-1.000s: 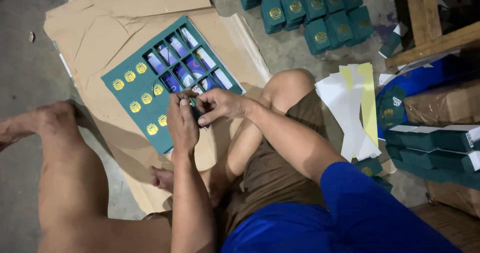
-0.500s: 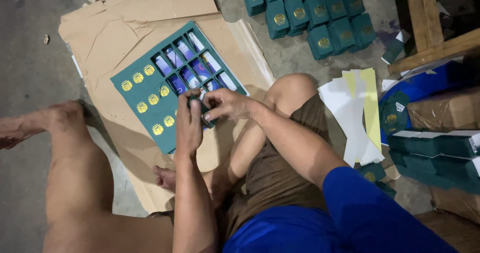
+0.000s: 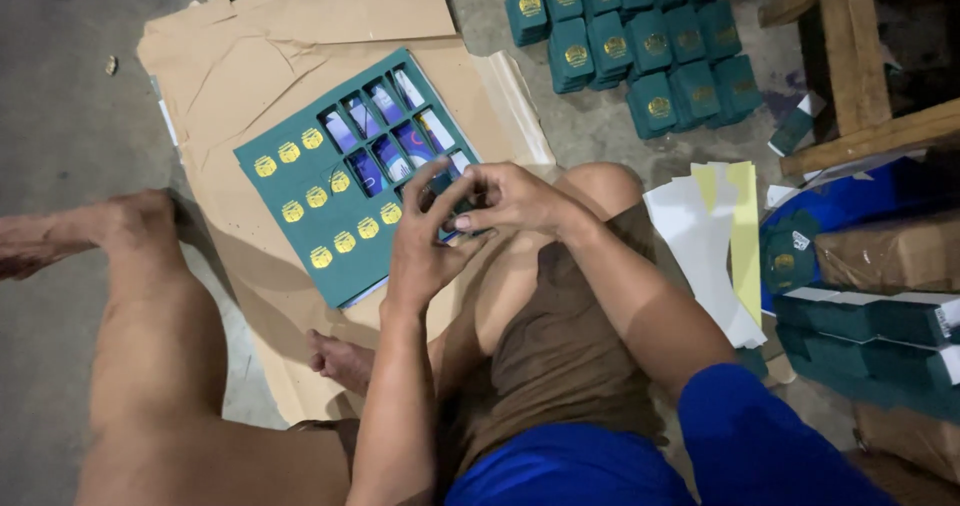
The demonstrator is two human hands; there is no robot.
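Note:
I sit on the floor over a teal die-cut card sheet [image 3: 310, 236] printed with round gold emblems, lying on brown paper [image 3: 250, 96]. Part of the sheet has cut-out windows through which blue and purple print shows [image 3: 385, 141]. My left hand [image 3: 425, 246] and my right hand [image 3: 510, 198] meet at the sheet's right edge. Both pinch a small teal piece [image 3: 440, 188] there; most of it is hidden by my fingers.
Stacks of small teal pieces with gold emblems [image 3: 640, 41] lie on the concrete at the top right. White and yellow paper strips [image 3: 715, 231] lie beside my right knee. A wooden frame [image 3: 850, 76] and teal boxes [image 3: 870, 331] stand at the right. My bare left leg [image 3: 140, 316] stretches left.
My hands have stayed together at the sheet's right edge, fingers shifting slightly on the small piece. The view has drifted, so the sheet appears lower and further right.

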